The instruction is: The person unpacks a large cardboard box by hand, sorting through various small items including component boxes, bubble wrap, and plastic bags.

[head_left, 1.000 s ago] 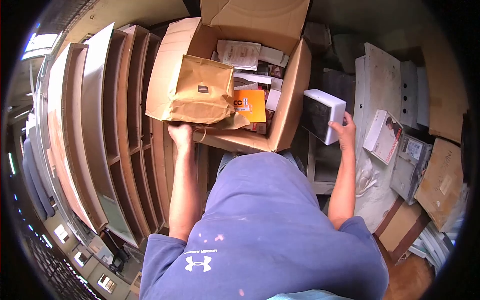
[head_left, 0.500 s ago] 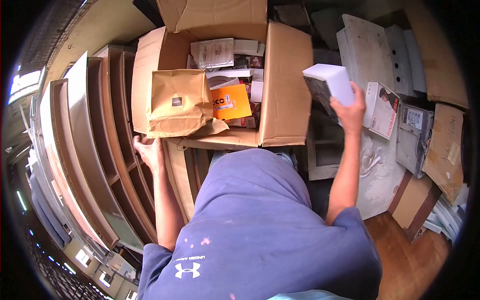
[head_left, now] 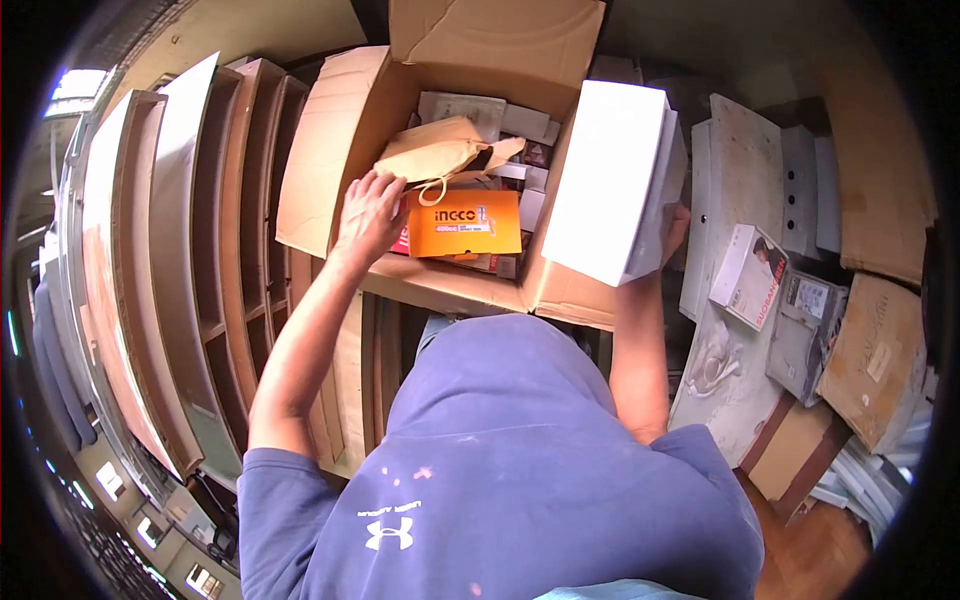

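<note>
My right hand (head_left: 677, 235) grips a white box (head_left: 605, 175) by its right side, with most of the fingers hidden behind it. The box is tilted over the right flap of an open cardboard carton (head_left: 345, 140). At the carton's near left, my left hand (head_left: 370, 212) has its fingers stretched out beside a brown paper bag (head_left: 435, 150), the fingertips at the bag's lower left edge. The bag lies tilted inside the carton, its handle loop hanging down. Just right of my left hand, an orange INGCO box (head_left: 465, 222) lies on other packages.
Brown shelving panels (head_left: 225, 200) stand to the left. On the right are a white and red SUOBANGREN box (head_left: 748, 277), a grey metal box (head_left: 803, 330), a flattened brown cardboard piece (head_left: 875, 360) and a pale panel (head_left: 745, 170). Several small packages (head_left: 530, 125) fill the carton.
The paper bag has gone from the carton's left flap into the carton, and my left hand has risen to it. The white box has turned its broad face up and come closer to the carton.
</note>
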`<state>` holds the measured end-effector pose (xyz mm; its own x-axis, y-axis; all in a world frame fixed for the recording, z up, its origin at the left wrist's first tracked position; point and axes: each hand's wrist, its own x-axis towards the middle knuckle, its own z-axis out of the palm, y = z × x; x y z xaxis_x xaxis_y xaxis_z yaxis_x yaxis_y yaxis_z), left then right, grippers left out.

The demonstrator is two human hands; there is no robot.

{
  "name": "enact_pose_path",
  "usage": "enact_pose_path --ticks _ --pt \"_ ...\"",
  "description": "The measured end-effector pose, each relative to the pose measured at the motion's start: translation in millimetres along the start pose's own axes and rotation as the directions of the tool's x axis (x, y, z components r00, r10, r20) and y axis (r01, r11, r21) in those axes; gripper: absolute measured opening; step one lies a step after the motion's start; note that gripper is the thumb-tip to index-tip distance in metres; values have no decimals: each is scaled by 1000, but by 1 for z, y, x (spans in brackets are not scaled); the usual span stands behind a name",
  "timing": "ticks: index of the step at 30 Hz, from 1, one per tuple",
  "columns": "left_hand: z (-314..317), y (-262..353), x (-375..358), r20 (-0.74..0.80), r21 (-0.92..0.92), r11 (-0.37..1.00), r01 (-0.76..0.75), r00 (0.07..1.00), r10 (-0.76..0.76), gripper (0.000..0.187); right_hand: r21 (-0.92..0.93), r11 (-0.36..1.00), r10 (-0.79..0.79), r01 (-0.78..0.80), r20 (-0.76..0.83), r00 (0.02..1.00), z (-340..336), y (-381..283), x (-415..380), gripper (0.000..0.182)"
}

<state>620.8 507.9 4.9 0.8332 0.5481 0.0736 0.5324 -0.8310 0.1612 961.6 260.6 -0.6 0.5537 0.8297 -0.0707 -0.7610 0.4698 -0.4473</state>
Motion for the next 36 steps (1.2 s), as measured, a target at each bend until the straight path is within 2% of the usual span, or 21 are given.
enact_pose_path --ticks 2,4,6,7,9,10,11,12,14,16,18,19,20,22,23,25,26,29,31,33,36 --pt "11 2 7 131 -40 992 123 985 -117 46 51 999 18 -18 -2 1000 14 7 0 71" --pt "19 5 15 94 -18 992 122 988 -119 43 139 989 46 -43 -17 999 36 4 -2 70" --pt "19 8 25 31 -152 957 247 969 -245 42 228 971 84 -76 -29 996 48 6 -2 69" --pt "30 1 30 -18 -150 960 238 970 -243 43 233 969 91 -81 -31 995 47 10 0 69" --pt "23 1 47 30 -56 966 254 967 -252 45 74 995 70 -65 -65 995 42 13 5 70" --pt "21 3 56 72 32 965 259 963 -261 47 -19 998 62 -67 -180 982 36 14 8 75" --pt "25 1 62 -13 9 978 208 978 -208 51 -67 995 57 -71 -191 980 37 14 9 75" --pt "28 0 68 -9 8 978 209 978 -209 51 -115 991 50 -74 -202 978 38 14 10 74" --pt "37 -2 80 -101 114 993 -4 995 15 55 -98 989 85 -113 -250 965 34 12 7 71" --pt "47 -1 92 -124 130 991 -40 991 56 48 -127 970 160 -208 -314 936 22 13 6 68" --pt "57 -1 106 96 11 1000 12 995 -13 33 -157 961 161 -226 -345 925 38 15 4 66" --pt "60 0 112 125 -21 999 30 992 -27 21 -162 955 177 -250 -367 913 45 18 2 65" --pt "62 0 117 121 -23 999 26 992 -23 21 -167 948 191 -272 -388 902 50 23 3 65" --pt "67 1 124 109 -125 977 174 981 -161 22 -117 953 223 -278 -345 912 39 36 4 61" --pt "60 7 126 109 -126 977 174 981 -161 22 -136 945 230 -296 -365 902 47 40 6 62" --pt "28 25 127 -2 -200 933 298 952 -305 22 -145 938 241 -315 -382 892 60 46 13 62" --pt "15 31 126 -2 -189 936 298 953 -304 22 -156 919 285 -363 -375 882 61 50 21 63" --pt "-24 42 123 -104 -380 822 424 863 -493 26 -225 874 330 -431 -376 866 68 56 30 65" --pt "-32 40 117 -155 -403 817 413 849 -506 26 -320 823 327 -470 -410 851 76 56 32 69" --pt "-31 38 111 -234 -403 833 379 837 -495 23 -324 827 324 -460 -395 860 77 60 33 69" --pt "-29 45 103 -185 -418 821 388 849 -495 22 -387 824 264 -415 -386 884 70 64 38 71"
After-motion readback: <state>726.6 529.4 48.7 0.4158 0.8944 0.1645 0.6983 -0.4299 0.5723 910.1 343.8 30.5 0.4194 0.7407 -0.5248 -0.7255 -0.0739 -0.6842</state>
